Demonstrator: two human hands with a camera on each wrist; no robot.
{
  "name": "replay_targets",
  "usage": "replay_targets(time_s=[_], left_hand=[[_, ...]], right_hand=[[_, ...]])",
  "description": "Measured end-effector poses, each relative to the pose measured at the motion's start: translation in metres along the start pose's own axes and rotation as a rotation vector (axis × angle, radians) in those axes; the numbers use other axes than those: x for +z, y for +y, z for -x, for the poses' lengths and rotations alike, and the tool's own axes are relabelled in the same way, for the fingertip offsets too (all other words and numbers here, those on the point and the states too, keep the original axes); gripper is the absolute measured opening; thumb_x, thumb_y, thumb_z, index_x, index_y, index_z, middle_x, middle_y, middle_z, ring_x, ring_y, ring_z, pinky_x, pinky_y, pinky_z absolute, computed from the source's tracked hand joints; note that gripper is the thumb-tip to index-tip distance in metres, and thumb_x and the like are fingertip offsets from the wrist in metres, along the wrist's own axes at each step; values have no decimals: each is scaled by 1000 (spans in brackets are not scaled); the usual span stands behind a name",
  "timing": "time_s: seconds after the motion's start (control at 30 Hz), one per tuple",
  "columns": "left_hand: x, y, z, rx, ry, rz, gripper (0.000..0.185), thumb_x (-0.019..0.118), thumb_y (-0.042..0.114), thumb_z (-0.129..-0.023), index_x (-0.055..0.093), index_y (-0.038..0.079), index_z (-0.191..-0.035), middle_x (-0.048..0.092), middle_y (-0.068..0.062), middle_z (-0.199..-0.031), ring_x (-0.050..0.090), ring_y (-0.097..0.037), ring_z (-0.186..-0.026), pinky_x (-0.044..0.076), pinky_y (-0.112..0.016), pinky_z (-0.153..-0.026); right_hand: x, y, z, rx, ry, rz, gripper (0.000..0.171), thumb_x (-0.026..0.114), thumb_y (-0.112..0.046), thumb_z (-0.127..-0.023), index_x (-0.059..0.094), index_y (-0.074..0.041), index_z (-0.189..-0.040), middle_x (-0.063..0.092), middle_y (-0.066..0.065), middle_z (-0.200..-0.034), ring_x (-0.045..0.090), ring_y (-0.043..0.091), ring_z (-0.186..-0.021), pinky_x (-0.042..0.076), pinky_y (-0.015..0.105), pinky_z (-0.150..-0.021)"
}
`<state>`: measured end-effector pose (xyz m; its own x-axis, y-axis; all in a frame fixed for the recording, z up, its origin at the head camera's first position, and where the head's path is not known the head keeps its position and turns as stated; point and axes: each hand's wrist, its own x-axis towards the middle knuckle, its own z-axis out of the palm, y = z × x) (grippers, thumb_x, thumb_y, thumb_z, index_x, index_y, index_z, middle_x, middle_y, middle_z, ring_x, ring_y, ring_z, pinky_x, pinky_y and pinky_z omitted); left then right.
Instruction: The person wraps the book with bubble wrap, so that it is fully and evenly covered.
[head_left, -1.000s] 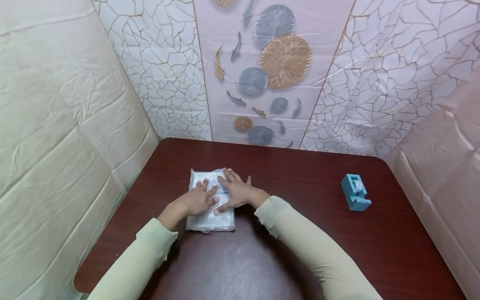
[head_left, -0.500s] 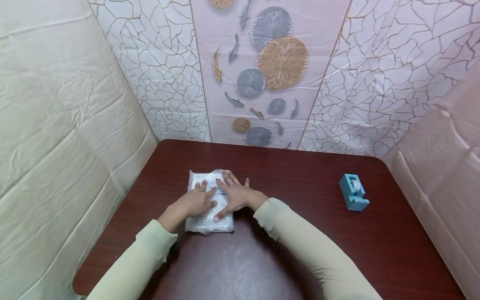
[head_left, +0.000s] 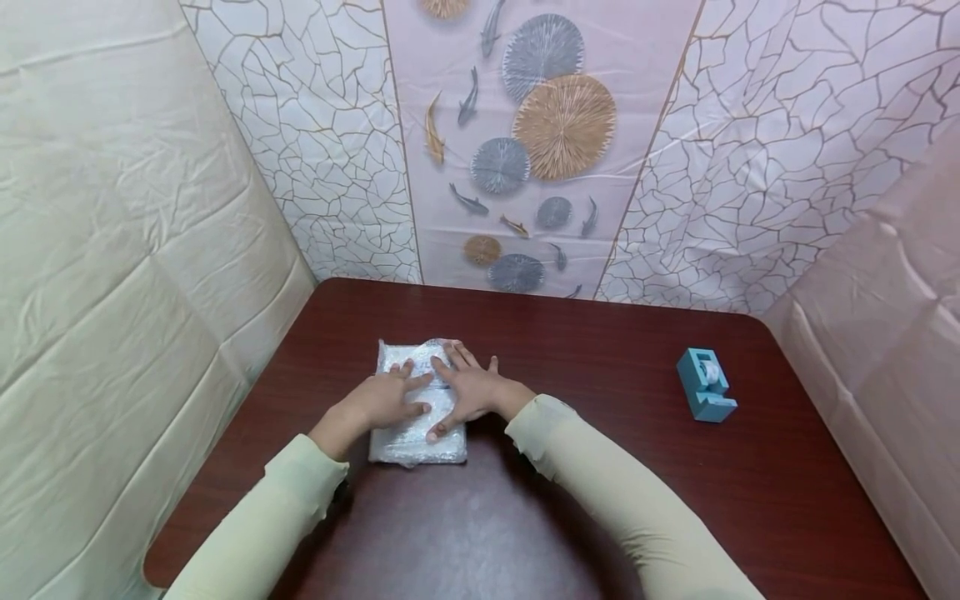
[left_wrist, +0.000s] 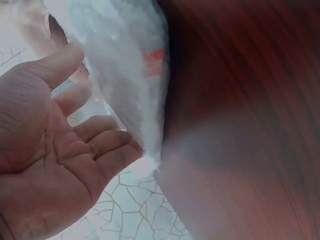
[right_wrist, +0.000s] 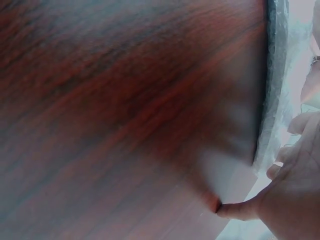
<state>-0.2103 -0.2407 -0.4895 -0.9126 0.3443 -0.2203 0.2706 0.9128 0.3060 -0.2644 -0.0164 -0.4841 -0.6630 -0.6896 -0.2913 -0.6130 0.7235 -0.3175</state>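
i see: bubble-wrapped packet (head_left: 417, 442) on dark red table (head_left: 600, 467); my left hand (head_left: 382, 400) and right hand (head_left: 468, 387) pressing flat on it; blue tape dispenser (head_left: 706, 384) well apart.

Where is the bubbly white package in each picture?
Head view: the bubble-wrapped package lies left of centre on the table, under the left hand and right hand.
Left wrist view: the package fills the top left, beside the palm.
Right wrist view: only its edge shows, along the right side.
Shared landmark: the dark red table.
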Motion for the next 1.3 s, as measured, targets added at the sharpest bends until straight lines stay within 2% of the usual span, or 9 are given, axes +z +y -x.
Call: replay_targets(time_s=[0.07,0.13,0.27,0.43,0.6,0.8,0.97,1.07,1.3], left_hand=[[-13,11,10,-16,-17,6,74,67,50,-108,45,18,-170,30,-28,-178,35,-54,-162,35,-72,-128],[-18,13,15,-15,-7,-2,75,69,47,-108,44,14,-170,33,-25,-178,38,-52,-162,37,-69,-128],[-16,10,21,-6,44,-46,78,71,50,-107,45,12,-170,37,-17,-179,44,-47,-160,43,-66,-126],[-12,6,24,3,74,-103,79,69,54,-107,45,12,-170,37,-16,-179,40,-44,-163,44,-66,-124],[-16,1,26,50,31,-171,81,58,60,-110,39,14,-173,32,-17,-181,31,-45,-168,32,-74,-129],[-22,-12,32,128,-77,-73,87,62,67,-105,32,26,-176,14,-19,-186,13,-48,-172,16,-83,-129],[-19,-21,34,156,-110,-57,93,65,72,-101,32,28,-176,8,-17,-187,4,-48,-173,9,-85,-129],[-18,-23,32,163,-106,-72,93,64,74,-100,32,30,-176,7,-16,-187,3,-47,-173,8,-84,-130],[-18,-25,28,179,-113,-52,93,66,72,-101,32,29,-176,5,-17,-188,2,-47,-173,17,-86,-126]], right_hand=[[0,0,0,1,0,0,143,85,-85,-74,10,-25,-180,-14,10,-188,-14,32,-175,9,91,-123],[1,0,0,1,3,3,143,85,-85,-74,10,-25,-180,-14,10,-188,-14,32,-175,9,91,-124],[1,1,-1,-4,7,14,144,85,-85,-74,10,-24,-180,-13,11,-188,-13,33,-175,10,91,-123],[1,0,-1,-4,-2,23,144,85,-85,-74,9,-23,-180,-13,12,-187,-13,34,-175,11,91,-123],[-1,-2,-1,2,-7,20,144,84,-85,-75,8,-23,-180,-14,12,-187,-14,33,-175,10,91,-124],[-1,-3,-1,10,-11,22,143,83,-85,-75,8,-24,-180,-14,9,-188,-14,32,-175,9,89,-125],[-1,-4,-1,6,-18,25,143,83,-85,-75,8,-24,-180,-13,10,-188,-14,33,-175,9,89,-125],[-2,-4,0,4,-16,26,142,83,-85,-76,8,-24,-180,-13,10,-188,-14,32,-175,9,89,-125],[-5,-4,0,8,-18,28,141,82,-86,-77,8,-24,-180,-13,9,-188,-14,32,-175,9,89,-125]])
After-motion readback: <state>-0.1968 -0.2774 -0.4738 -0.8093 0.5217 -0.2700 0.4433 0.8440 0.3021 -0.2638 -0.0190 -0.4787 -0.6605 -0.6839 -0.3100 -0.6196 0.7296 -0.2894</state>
